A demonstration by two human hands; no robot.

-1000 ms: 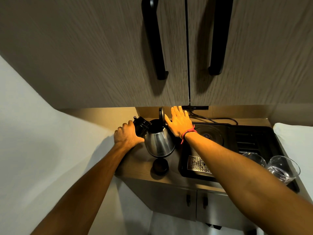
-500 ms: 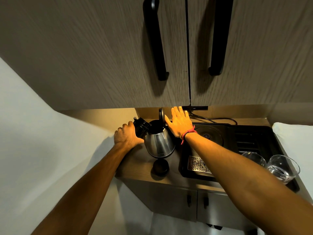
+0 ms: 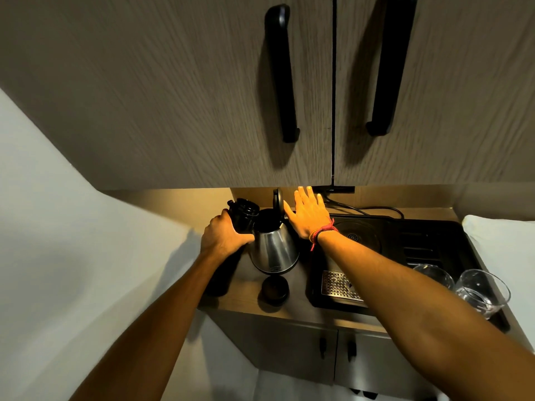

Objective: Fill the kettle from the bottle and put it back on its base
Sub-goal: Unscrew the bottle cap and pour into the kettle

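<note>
head cam, fwd-down, near counter [image 3: 246, 287]

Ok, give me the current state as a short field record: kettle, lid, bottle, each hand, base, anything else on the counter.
kettle: steel kettle upright on the counter, left of the black tray
lid: lid flipped open, standing up
bottle: black bottle, mouth uncapped, tipped toward the kettle opening
left hand: left hand wrapped around the bottle
right hand: right hand open, fingers spread, beside the raised lid
base: round kettle base on the tray, nothing on it
cap: dark round cap in front of the kettle
glasses: two glasses at tray's right end
</note>
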